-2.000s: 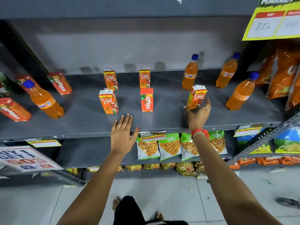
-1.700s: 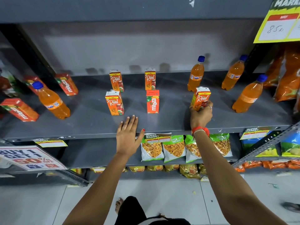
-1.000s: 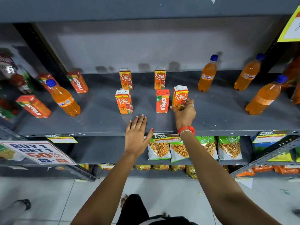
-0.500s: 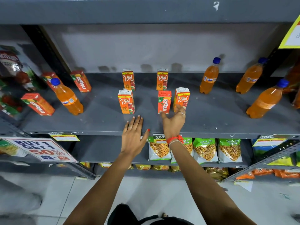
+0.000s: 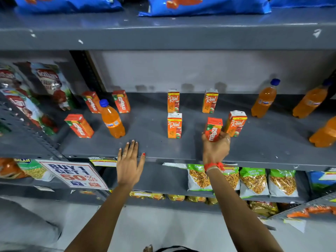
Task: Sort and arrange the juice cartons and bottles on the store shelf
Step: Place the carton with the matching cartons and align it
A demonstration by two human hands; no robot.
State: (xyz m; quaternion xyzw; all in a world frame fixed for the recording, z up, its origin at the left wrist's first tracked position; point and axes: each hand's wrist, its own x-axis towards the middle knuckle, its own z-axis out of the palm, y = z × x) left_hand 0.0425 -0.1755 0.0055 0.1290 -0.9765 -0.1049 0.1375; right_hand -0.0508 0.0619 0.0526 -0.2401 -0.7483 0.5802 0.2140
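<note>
My right hand (image 5: 215, 148) grips a red Maaza carton (image 5: 213, 128), tilted slightly and held just over the grey shelf (image 5: 181, 150). A Real carton (image 5: 235, 123) stands right beside it. Three more Real cartons stand at the middle front (image 5: 174, 125), back middle (image 5: 173, 100) and back right of middle (image 5: 210, 100). Three Maaza cartons sit at the left (image 5: 79, 126) (image 5: 91, 102) (image 5: 121, 101), with an orange bottle (image 5: 112, 119) among them. Other orange bottles (image 5: 264, 99) (image 5: 310, 101) (image 5: 324, 133) stand at the right. My left hand (image 5: 130, 161) lies flat and open on the shelf's front edge.
Blue bags (image 5: 203, 5) lie on the shelf above. Snack packets (image 5: 253, 180) hang on the shelf below. A "Buy 1 Get 1" sign (image 5: 75, 174) sticks out at the lower left. Red-and-green packs (image 5: 36, 99) fill the neighbouring bay at the left.
My right hand carried a Real carton left, set it beside the Maaza carton and let go. It then closed on the Maaza carton and lifted it. The left hand stayed put.
</note>
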